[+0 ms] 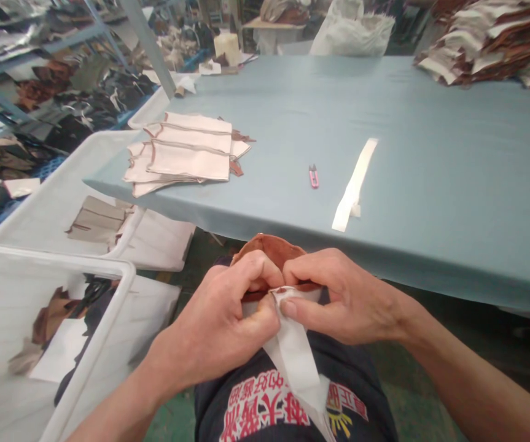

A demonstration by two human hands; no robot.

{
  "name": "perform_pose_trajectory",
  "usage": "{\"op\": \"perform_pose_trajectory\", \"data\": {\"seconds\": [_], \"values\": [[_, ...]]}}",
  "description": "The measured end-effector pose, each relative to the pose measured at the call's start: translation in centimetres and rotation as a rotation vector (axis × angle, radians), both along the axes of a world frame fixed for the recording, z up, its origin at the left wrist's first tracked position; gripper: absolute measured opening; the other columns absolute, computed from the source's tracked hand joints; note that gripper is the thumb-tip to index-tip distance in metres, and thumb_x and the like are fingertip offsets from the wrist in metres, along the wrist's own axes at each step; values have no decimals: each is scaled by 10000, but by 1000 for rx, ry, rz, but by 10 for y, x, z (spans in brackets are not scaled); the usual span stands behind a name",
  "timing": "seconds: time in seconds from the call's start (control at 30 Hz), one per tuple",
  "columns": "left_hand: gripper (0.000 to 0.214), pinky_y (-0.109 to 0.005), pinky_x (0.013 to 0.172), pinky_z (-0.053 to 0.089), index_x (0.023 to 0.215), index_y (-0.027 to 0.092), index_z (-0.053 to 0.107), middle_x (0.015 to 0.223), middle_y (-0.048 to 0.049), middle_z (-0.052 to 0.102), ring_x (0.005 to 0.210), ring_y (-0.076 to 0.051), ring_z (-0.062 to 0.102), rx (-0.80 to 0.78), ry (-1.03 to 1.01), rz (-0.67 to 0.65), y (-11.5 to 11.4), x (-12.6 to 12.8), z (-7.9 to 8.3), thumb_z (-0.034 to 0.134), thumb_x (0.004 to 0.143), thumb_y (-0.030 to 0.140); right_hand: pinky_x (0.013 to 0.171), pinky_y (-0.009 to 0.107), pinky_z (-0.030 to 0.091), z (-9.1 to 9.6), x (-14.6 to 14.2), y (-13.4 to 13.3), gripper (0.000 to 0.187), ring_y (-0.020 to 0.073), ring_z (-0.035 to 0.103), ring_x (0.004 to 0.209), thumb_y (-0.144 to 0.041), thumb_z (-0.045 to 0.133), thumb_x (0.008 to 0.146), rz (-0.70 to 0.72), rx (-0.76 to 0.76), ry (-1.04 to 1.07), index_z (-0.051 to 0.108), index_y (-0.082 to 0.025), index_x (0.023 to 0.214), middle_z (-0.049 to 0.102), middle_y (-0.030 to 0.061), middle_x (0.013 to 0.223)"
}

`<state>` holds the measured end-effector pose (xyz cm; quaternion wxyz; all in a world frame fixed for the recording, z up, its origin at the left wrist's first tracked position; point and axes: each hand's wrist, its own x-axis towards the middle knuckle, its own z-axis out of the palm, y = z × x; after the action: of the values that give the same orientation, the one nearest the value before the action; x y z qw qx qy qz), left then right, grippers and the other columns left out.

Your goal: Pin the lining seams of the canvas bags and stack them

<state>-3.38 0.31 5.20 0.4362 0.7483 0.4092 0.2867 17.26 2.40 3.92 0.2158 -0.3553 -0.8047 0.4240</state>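
My left hand (239, 304) and my right hand (333, 294) meet above my lap, in front of the table's near edge. Both pinch the edge of a brown leather piece (271, 244) with a white backing. Its brown side bulges up behind my fingers. From between my thumbs a white strip of the material (298, 353) hangs down over my dark printed apron (265, 402). Where exactly the fingertips press is partly covered by the fingers themselves.
The blue-green table (265, 116) carries a stack of white-backed pieces (191, 150), pink thread snips (313, 177) and a white strip (355, 184). A larger pile (490, 40) lies at the back right. White bins (129, 270) holding scraps stand at my left.
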Motion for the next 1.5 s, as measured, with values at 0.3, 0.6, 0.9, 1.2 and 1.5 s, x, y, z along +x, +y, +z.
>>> {"op": "perform_pose_trajectory", "data": {"seconds": [0.3, 0.6, 0.9, 1.2, 1.5], "values": [[269, -159, 570, 402, 890, 214, 565, 742, 75, 611, 615, -57, 531, 274, -11, -4, -1, -2, -25, 492, 789, -24, 470, 224, 211, -9, -10, -10, 234, 75, 281, 515, -255, 541, 798, -150, -354, 216, 392, -217, 621, 329, -72, 588], [316, -217, 564, 427, 964, 233, 540, 677, 42, 625, 555, -97, 565, 547, -104, -134, 6, -2, -45, 466, 779, -12, 492, 220, 247, -27, -6, -13, 212, 96, 320, 571, -368, 601, 745, -83, -743, 462, 510, -188, 681, 405, -47, 628], [295, -217, 518, 402, 909, 236, 550, 629, 53, 610, 505, -95, 546, 560, -157, -91, 13, 1, -64, 457, 745, 9, 504, 250, 231, -27, -8, -14, 122, 98, 314, 546, -247, 477, 794, -146, -347, 190, 468, -206, 679, 392, -51, 608], [248, -202, 527, 387, 905, 223, 518, 695, 59, 607, 523, -76, 492, 595, 26, -58, 15, 5, -47, 482, 758, 26, 570, 314, 200, -6, 5, -12, 227, 109, 338, 532, -159, 422, 913, -72, 153, -294, 380, -217, 698, 419, -41, 598], [185, -197, 547, 424, 877, 213, 541, 656, 57, 618, 538, -77, 550, 522, -14, -100, 9, 2, -42, 503, 809, 45, 572, 261, 322, -11, 6, -22, 260, 107, 443, 559, -216, 389, 969, -106, -73, 90, 505, -203, 737, 503, -37, 633]]}}
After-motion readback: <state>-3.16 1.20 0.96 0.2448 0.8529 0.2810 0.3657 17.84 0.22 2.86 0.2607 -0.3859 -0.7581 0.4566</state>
